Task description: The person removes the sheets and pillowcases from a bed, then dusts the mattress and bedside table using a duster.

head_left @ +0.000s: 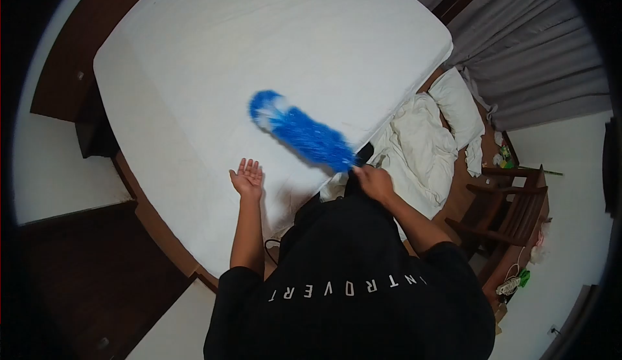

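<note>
A fluffy blue duster (311, 136) with a white patch near its far end points up and to the left over the bed. My right hand (374, 183) is closed around its handle end, close to the bed's near edge. My left hand (247, 177) is held palm up above the mattress, fingers stretched out, with nothing in it. Beneath both lies a large mattress (194, 56) in a white sheet. Whether the duster touches the sheet I cannot tell.
Crumpled white bedding (421, 140) and a pillow (457, 109) lie on the floor to the right. Beyond them stand a wooden chair (502, 208) and a desk with cables (510, 285). Grey curtains (531, 49) hang at the upper right. A dark doorway (91, 276) is at the lower left.
</note>
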The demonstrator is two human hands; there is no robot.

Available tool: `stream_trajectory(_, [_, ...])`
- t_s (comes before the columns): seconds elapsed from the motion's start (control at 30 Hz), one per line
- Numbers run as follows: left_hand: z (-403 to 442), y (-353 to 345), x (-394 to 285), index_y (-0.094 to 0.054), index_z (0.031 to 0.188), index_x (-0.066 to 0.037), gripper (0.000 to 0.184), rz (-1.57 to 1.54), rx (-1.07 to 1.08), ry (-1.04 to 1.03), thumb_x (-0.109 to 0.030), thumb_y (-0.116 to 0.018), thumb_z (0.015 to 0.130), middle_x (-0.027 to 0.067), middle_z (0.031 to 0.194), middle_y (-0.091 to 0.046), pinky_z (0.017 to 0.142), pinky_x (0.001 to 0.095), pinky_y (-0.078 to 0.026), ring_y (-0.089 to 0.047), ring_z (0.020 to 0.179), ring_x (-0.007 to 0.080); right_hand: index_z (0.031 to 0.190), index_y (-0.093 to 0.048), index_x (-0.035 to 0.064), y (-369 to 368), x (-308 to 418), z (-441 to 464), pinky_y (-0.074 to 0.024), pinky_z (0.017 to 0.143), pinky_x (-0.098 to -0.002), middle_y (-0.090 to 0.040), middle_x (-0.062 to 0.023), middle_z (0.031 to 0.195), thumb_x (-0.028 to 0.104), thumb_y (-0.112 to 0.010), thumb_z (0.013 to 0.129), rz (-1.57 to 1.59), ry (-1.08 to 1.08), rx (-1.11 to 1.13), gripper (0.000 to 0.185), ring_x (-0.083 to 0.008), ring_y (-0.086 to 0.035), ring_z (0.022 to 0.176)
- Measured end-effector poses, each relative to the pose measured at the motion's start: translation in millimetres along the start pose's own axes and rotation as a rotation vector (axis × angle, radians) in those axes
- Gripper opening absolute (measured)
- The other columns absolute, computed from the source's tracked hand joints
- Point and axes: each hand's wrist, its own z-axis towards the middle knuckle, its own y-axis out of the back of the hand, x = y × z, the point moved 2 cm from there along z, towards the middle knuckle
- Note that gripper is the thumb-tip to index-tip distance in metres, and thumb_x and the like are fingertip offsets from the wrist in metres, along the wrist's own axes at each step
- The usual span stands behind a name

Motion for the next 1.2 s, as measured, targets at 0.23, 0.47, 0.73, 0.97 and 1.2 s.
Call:
stream_trajectory(0.23, [32.4,33.5,82.6,-0.038,0.118,-0.009,0.045,1.015,0.478,-0.571,-0.041,-0.035,0.086,0.0092,0.113,-0.047,0.088,0.0430,-0.038,-0.047,0.105,0.0208,0.071,-0.054,0.0090,11.5,177.4,53.7,-0.0445,0.051,-0.0372,-0.055,-0.0080,0.063,0.027,-0.049,0.081,0.251,1.034,0.024,0.021,-0.0264,-0.056,0.057])
stream_trajectory(0.47, [-3.9,-42.0,113.8,-0.042,0.111,-0.011,0.034,0.154,0.105,0.158,-0.036,-0.037,0.088,0.0051,0.100,-0.052,0.081,0.0412,-0.044,-0.056,0.091,0.0210,0.071,-0.055,0.0094,-7.3,101.5,138.0,-0.0420,0.060,-0.0360,-0.054,-0.0077,0.069,0.020,-0.054,0.073,0.409,1.014,0.116,0.011,-0.0242,-0.054,0.069])
stream_trajectory(0.73, [-35.0,-141.9,152.2,-0.047,0.111,-0.013,0.035,0.499,-0.175,0.218,-0.036,-0.034,0.089,0.0033,0.102,-0.055,0.074,0.0291,-0.042,-0.053,0.091,0.0161,0.089,-0.055,0.0038,17.0,-226.1,220.0,-0.0414,0.069,-0.0461,-0.059,-0.0194,0.080,0.038,-0.031,0.088,0.241,-0.497,-0.125,0.042,-0.0387,-0.055,0.080])
stream_trajectory(0.97, [-28.0,-207.3,186.7,-0.043,0.115,-0.011,0.036,0.512,-0.101,0.242,-0.035,-0.034,0.089,0.0000,0.096,-0.056,0.070,0.0263,-0.039,-0.052,0.086,0.0117,0.072,-0.049,0.0035,-29.9,-147.5,255.1,-0.0401,0.058,-0.0429,-0.051,-0.0183,0.069,0.011,-0.044,0.078,0.383,0.270,-0.304,0.011,-0.0361,-0.050,0.062])
stream_trajectory(1.2, [3.8,-208.5,210.1,-0.044,0.112,-0.009,0.040,0.500,-0.027,0.159,-0.039,-0.038,0.087,0.0039,0.101,-0.053,0.067,0.0267,-0.041,-0.052,0.087,0.0143,0.078,-0.055,0.0077,62.0,-43.8,217.1,-0.0437,0.053,-0.0385,-0.056,-0.0124,0.065,0.018,-0.056,0.074,0.244,0.837,0.393,0.012,-0.0288,-0.057,0.058])
